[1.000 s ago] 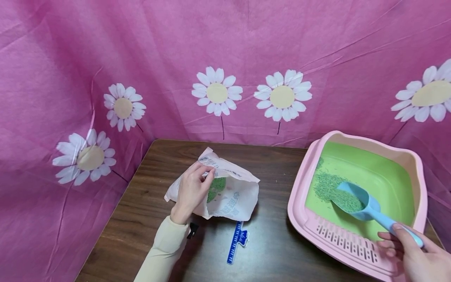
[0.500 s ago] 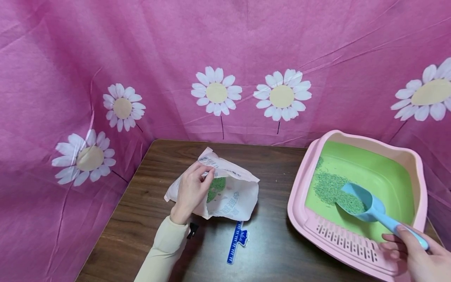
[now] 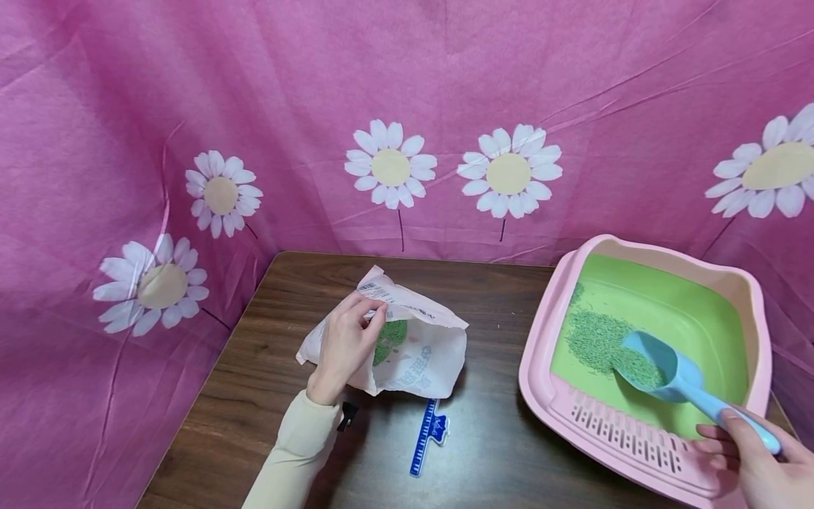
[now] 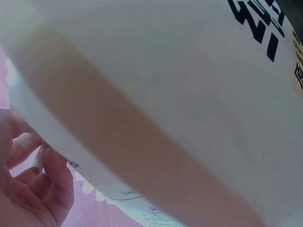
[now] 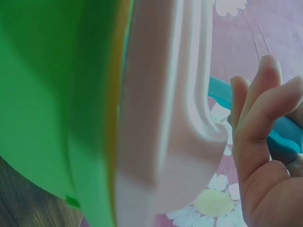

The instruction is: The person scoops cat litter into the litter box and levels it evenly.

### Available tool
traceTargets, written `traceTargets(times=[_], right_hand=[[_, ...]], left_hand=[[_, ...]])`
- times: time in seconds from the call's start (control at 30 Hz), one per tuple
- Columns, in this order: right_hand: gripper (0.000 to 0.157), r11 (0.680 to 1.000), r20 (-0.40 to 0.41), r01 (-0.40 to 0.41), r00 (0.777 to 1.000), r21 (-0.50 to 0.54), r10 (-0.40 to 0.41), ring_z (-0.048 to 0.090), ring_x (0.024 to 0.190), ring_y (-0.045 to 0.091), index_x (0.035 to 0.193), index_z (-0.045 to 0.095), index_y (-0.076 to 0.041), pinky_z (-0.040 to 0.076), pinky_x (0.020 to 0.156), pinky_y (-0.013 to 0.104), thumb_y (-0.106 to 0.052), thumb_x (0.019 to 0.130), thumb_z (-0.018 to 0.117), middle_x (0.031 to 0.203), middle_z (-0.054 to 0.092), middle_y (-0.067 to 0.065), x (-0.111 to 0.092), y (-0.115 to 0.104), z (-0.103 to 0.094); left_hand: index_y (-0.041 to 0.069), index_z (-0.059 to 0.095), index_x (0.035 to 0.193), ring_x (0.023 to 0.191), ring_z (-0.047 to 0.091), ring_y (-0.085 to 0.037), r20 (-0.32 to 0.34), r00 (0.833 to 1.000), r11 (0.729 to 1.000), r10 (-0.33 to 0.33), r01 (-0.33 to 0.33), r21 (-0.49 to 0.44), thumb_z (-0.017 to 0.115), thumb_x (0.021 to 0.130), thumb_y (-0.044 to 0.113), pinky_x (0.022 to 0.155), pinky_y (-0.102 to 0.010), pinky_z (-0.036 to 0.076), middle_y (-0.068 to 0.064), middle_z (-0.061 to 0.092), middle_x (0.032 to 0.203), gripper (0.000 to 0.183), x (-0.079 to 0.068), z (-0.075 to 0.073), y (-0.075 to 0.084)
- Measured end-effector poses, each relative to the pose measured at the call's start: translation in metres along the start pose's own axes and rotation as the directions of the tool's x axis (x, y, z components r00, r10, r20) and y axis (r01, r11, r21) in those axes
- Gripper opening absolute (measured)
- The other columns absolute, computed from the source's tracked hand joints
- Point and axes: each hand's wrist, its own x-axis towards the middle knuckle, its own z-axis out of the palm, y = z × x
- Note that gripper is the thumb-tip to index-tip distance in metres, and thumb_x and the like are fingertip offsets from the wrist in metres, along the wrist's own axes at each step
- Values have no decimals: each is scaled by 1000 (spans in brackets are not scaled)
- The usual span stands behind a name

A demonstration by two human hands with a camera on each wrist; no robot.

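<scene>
Two hands — left pinches one bag, right grips one scoop.

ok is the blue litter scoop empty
No, the head view shows green litter pellets lying in the blue litter scoop that the right hand holds.

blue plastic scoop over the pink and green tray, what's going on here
A person's right hand holds the blue plastic scoop, with green pellets in it, over the pink-rimmed green plastic tray. More pellets lie on its floor. The left hand grips an open pale pink bag on the brown table.
</scene>
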Motion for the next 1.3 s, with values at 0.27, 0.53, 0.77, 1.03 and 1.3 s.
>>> traceTargets(times=[0.27,0.53,0.77,1.03,1.3], right_hand=[[34,995,19,56,998,-80,-55,62,44,4,85,69,-28,45,39,16,-1,95,51,56,67,-9,-3,-3,1],[31,996,-27,44,999,-77,-47,62,43,4,86,69,-28,45,39,16,-2,94,54,55,67,-9,-4,-4,4],[30,997,-34,46,998,-65,-48,61,43,4,87,70,-27,44,38,16,-1,93,56,55,67,-8,-5,-4,4],[30,994,-100,17,995,-105,-28,60,41,3,86,69,-29,43,37,16,-2,93,56,53,65,-10,-6,-6,6],[29,992,-179,-18,984,-123,-4,58,39,2,88,67,-31,43,35,16,-4,93,56,51,64,-12,-6,-8,10]], left_hand=[[10,76,84,53,48,-6,-2,1000,1000,4,-4,8,69,85,12,52,-19,38,2,61,74,7,0,0,0],[10,76,85,55,49,-6,-5,1000,1000,8,-8,15,69,85,12,54,-21,39,2,63,75,7,-1,0,1],[11,76,85,56,50,-6,-5,1000,1000,7,-7,12,69,85,13,54,-22,40,2,64,76,7,-1,0,0],[10,76,84,57,50,-7,-3,1000,1000,7,-7,15,69,85,13,54,-22,41,2,64,76,7,-1,0,0],[10,76,85,55,49,-6,4,1000,1000,0,0,17,69,85,13,53,-22,40,2,63,75,7,-1,0,1]])
